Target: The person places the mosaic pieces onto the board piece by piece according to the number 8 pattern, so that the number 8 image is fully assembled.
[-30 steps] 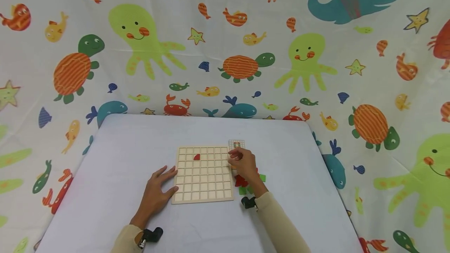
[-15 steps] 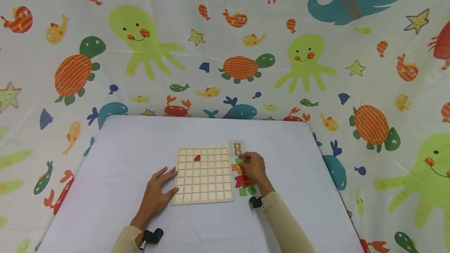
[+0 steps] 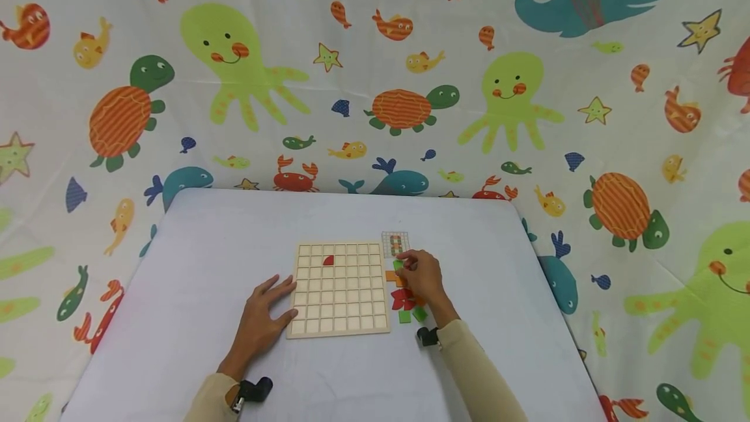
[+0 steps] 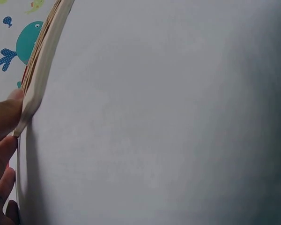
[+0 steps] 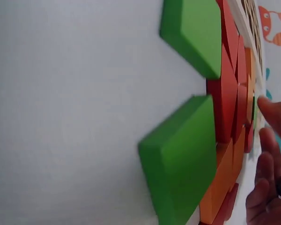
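A wooden grid board (image 3: 340,335) lies on the white table with one red quarter-round piece (image 3: 329,260) in an upper cell. My left hand (image 3: 265,315) rests at its left edge, fingers spread and thumb touching the rim. In the left wrist view the thumb (image 4: 7,112) lies on the board's edge. My right hand (image 3: 424,276) hovers over the loose pieces right of the board, its fingertips beside a green square piece (image 3: 398,265). The right wrist view shows a gap between thumb and fingers, nothing visible in it.
A small gridded pattern card (image 3: 395,244) lies beyond the right hand. Orange pieces (image 3: 390,275), red pieces (image 3: 401,299) and further green pieces (image 3: 405,317) lie loosely along the board's right side. A sea-animal curtain (image 3: 375,31) hangs behind the table.
My right hand has drawn back rightward from the board's right edge to the loose pieces, uncovering the pattern card and a green piece. The left hand and board stay put.
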Demonstrator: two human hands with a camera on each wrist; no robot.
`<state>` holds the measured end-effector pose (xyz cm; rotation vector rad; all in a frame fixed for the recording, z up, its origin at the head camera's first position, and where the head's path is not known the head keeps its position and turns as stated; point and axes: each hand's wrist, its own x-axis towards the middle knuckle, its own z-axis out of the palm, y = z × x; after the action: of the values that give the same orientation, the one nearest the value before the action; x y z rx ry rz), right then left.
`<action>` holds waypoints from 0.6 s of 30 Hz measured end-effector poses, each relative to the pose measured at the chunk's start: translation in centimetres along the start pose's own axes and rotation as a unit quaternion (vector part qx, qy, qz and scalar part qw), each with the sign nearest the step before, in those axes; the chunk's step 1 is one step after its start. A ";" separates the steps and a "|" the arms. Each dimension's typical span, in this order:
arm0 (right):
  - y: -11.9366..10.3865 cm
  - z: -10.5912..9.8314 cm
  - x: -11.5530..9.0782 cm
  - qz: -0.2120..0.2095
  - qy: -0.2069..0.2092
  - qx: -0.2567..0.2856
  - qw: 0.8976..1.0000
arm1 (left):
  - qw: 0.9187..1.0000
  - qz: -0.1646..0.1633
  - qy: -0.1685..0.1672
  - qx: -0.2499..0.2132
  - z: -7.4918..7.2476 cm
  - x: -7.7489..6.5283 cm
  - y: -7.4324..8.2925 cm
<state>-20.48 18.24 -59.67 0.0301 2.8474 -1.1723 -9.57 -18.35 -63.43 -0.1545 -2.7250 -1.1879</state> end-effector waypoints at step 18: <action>-0.7 0.3 -0.8 -0.034 -0.045 0.043 0.998 | 1.000 -0.006 -0.007 -0.002 -0.2 0.0 0.2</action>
<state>-19.74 17.54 -59.29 -0.1127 2.7394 -1.2736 -9.52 -18.32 -63.18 -0.1471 -2.7395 -1.1988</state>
